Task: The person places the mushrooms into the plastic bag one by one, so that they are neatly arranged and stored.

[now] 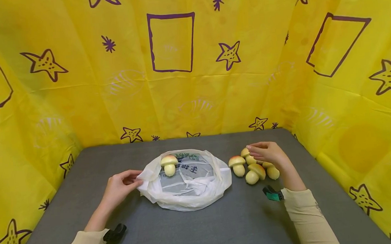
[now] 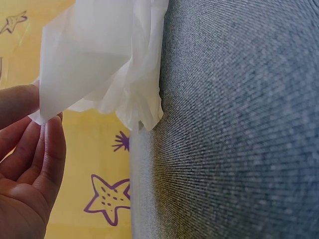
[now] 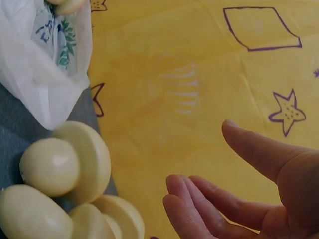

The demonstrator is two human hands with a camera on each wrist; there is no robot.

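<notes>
A white plastic bag [image 1: 197, 202] lies on the grey table with its mouth spread wide. One toy mushroom [image 1: 169, 165], cream with a reddish cap, is inside the bag at its left side. My left hand [image 1: 119, 186] pinches the left edge of the bag; the left wrist view shows the thumb and fingers on the white plastic [image 2: 84, 59]. My right hand [image 1: 269, 154] hovers over several mushrooms [image 1: 253, 174] right of the bag. In the right wrist view its thumb and fingers [image 3: 199, 204] are apart with nothing between them, beside the mushrooms [image 3: 50, 167].
The grey tabletop [image 1: 190, 235] extends in front of the bag. Yellow curtains [image 1: 194, 99] with purple star drawings enclose the back and both sides. Black wrist straps [image 1: 114, 233] sit at the sleeve cuffs.
</notes>
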